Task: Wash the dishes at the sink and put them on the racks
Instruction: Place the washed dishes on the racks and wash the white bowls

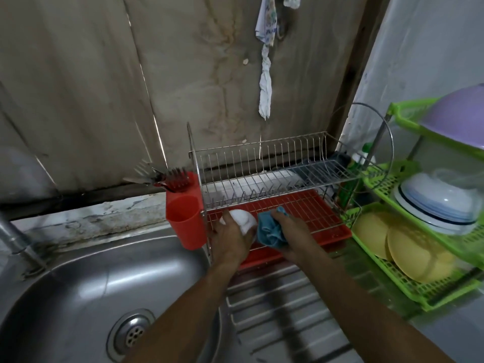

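Observation:
My left hand (230,238) grips a small white bowl (242,218), turned bottom up, over the lower tier of the wire dish rack (275,163). Beside it my right hand (286,231) holds a crumpled blue cloth (269,230) that touches the bowl's right side. Both hands hover above the rack's red drip tray (327,218). The steel sink (86,292) lies at the lower left, with nothing in its basin.
A red cutlery cup (184,216) with forks hangs on the rack's left end. A green plastic shelf (419,284) at the right holds yellow plates, stacked white bowls and a purple bowl. The tap (15,239) stands at the far left. A ribbed drainboard (275,305) lies below the hands.

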